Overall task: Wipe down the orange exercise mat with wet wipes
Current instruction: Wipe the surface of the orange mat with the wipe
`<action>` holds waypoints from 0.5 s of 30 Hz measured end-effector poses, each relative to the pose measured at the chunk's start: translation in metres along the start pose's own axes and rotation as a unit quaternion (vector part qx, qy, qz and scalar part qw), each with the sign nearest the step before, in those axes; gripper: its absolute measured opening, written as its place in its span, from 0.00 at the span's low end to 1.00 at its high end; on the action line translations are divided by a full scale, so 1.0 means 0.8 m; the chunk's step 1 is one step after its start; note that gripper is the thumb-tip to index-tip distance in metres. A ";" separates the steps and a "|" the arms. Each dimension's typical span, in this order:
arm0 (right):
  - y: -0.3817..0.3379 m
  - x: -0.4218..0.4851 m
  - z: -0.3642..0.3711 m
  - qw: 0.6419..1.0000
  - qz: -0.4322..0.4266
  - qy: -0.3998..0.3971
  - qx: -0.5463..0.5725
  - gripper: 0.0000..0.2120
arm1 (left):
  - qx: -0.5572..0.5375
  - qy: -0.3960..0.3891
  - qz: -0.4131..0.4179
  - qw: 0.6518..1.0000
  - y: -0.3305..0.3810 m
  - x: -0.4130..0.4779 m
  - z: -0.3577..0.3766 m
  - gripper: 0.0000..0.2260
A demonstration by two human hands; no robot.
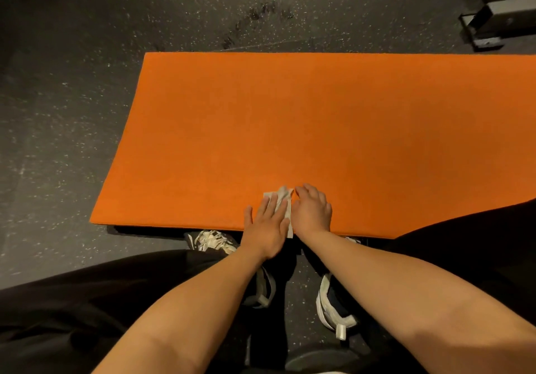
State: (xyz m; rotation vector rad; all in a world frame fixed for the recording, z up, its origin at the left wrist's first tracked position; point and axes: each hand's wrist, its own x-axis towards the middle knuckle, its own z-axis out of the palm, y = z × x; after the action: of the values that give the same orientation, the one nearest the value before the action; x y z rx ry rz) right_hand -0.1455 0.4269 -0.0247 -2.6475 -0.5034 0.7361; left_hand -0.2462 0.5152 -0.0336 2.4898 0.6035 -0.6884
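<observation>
Left grip (268, 225) flat, pressing crumpled white wet wipe (282, 196) onto matte orange rectangular mat (290, 127); right grip (311, 211) arched (hold unclear).

Wipe (283, 202) lies on mat (319, 127), under left hand (265, 228), beside right hand (311, 211).

A single head-worn view (wide-angle, edges bowed) looks forward and steeply down; the left hand (266, 225) and right hand (311, 211) sit low-centre, close below, the orange mat (290, 127) stretching beyond them.
</observation>
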 end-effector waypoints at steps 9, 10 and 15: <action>-0.016 0.000 0.028 0.992 -0.092 -0.011 -0.088 0.20 | -0.110 0.059 -0.271 0.954 -0.062 0.017 -0.043 0.26; -0.017 0.001 0.029 0.992 -0.089 -0.010 -0.088 0.20 | -0.112 0.062 -0.268 0.955 -0.059 0.016 -0.040 0.26; -0.033 0.007 0.032 0.992 -0.091 -0.019 -0.080 0.20 | -0.074 0.045 -0.138 0.987 -0.035 0.003 -0.016 0.25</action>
State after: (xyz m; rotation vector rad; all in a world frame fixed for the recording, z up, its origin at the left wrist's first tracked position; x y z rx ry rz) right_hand -0.1613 0.4587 -0.0365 -2.6886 -0.8346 0.7188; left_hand -0.2545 0.5449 -0.0339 2.3312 1.0101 -0.6073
